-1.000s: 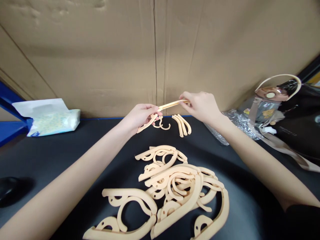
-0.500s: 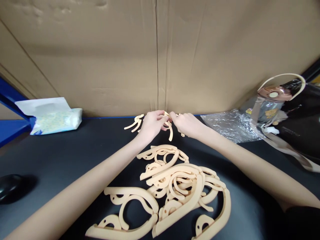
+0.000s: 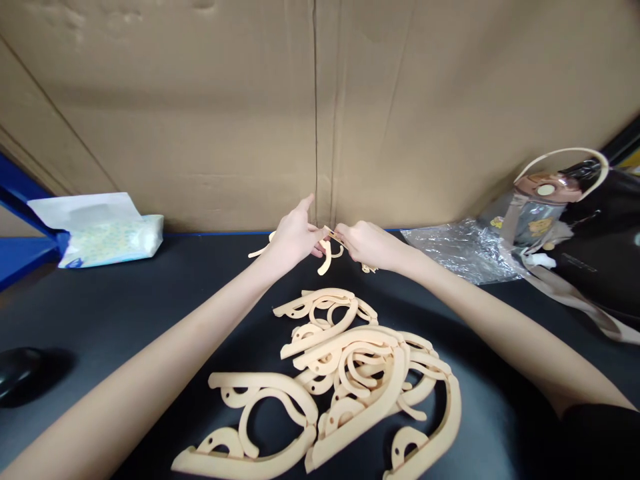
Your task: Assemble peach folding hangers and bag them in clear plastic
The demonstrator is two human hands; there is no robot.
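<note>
My left hand (image 3: 295, 235) is at the far side of the black table, index finger pointing up, thumb and lower fingers closed on a beige curved hook piece (image 3: 325, 259). Close on its right, my right hand (image 3: 369, 244) is closed in a pinch at the upper end of the same small beige part; its fingertips are partly hidden. Another beige curved piece (image 3: 257, 253) lies just left of my left hand. Small beige parts (image 3: 369, 269) lie under my right hand. Nearer to me is a pile of beige folding hangers (image 3: 380, 400), several overlapping.
A pack of tissues (image 3: 113, 241) lies at the left, with a dark computer mouse (image 3: 20, 375) nearer. Clear plastic wrap (image 3: 450, 250), a bottle with a handle (image 3: 543, 200) and a black bag (image 3: 605, 247) are at the right. A cardboard wall (image 3: 225, 120) rises behind.
My left hand has turned and its index finger has lifted upward. The hook piece between my hands has shifted slightly left and tilted. The hanger pile has stayed put.
</note>
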